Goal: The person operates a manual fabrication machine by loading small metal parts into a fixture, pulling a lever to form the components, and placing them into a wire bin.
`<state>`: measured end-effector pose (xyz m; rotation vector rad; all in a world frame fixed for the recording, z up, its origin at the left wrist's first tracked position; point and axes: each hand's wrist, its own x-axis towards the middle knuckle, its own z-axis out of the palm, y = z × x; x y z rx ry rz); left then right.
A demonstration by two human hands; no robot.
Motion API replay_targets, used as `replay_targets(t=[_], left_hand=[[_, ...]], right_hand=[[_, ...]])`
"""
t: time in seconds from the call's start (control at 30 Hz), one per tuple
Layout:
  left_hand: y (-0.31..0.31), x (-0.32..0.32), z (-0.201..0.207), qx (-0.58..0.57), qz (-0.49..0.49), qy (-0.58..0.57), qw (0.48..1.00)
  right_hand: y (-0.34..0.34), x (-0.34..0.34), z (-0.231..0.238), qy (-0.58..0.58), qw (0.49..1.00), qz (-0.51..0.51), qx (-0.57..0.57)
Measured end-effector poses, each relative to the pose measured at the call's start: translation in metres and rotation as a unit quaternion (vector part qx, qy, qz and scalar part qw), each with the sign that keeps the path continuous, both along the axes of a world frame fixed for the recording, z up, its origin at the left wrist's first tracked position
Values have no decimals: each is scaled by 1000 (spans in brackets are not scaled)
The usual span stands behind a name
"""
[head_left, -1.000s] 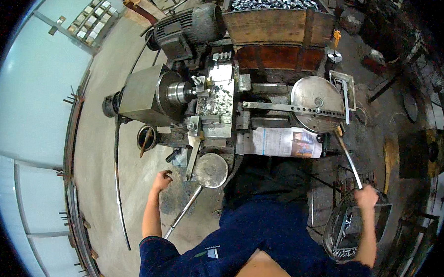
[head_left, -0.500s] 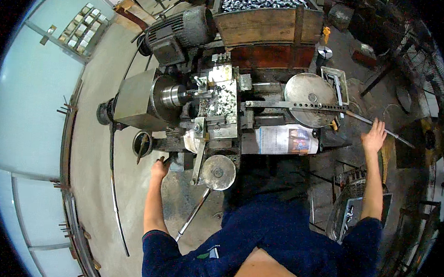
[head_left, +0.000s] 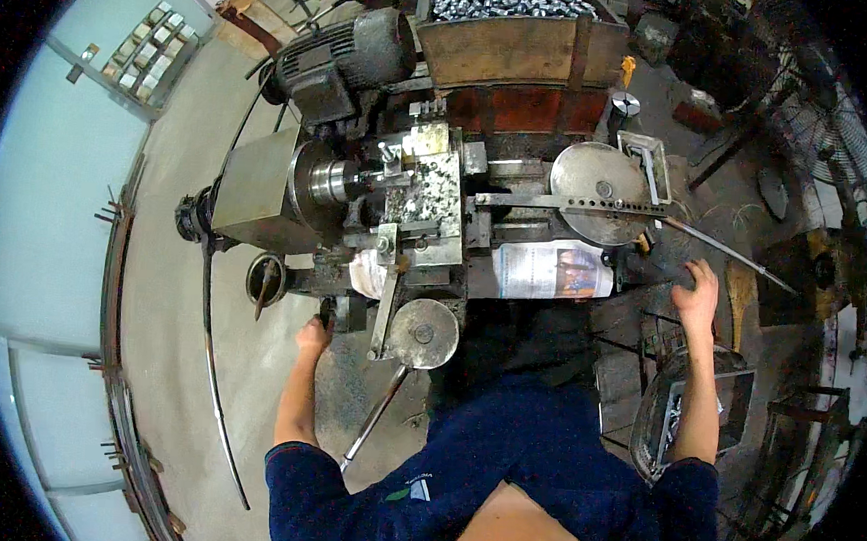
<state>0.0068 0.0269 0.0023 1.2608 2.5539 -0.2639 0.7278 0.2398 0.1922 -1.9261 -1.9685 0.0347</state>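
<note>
A small lathe spreads out in front of me, with its metal chuck (head_left: 329, 182) at the left and a chip-covered carriage (head_left: 433, 198) in the middle. My left hand (head_left: 314, 334) is closed around a short dark handle (head_left: 327, 310) low on the machine's left front; most of its fingers are hidden. My right hand (head_left: 696, 297) hangs in the air with loosely bent fingers apart and nothing visible in them. It is below and clear of the long metal lever (head_left: 729, 252), which runs from the perforated bar over a large round disc (head_left: 593, 171).
Behind the lathe stand an electric motor (head_left: 351, 64) and a wooden crate (head_left: 506, 53) heaped with shiny metal parts. A newspaper (head_left: 540, 271) covers the front bed. A smaller disc (head_left: 425, 334) with a rod angles toward me. Beneath my right forearm sits a bin (head_left: 727, 409).
My right hand has come off the long lever and moved left and toward me. My left hand stays at the dark handle. The whole view has shifted slightly.
</note>
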Motion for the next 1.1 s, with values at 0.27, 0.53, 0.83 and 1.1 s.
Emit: replay_targets(t=[0.27, 0.53, 0.83, 1.1], left_hand=[[-33, 0, -7, 137, 98, -153, 974], [-89, -43, 246, 331, 142, 177, 916], [-155, -22, 201, 282, 372, 64, 882], [-126, 73, 203, 274, 282, 261, 881]], right_hand=[[51, -165, 76, 129, 926, 337, 116], [57, -404, 127, -69, 807, 570, 139], [61, -470, 108, -206, 817, 539, 5], [57, -474, 105, -214, 810, 547, -6]])
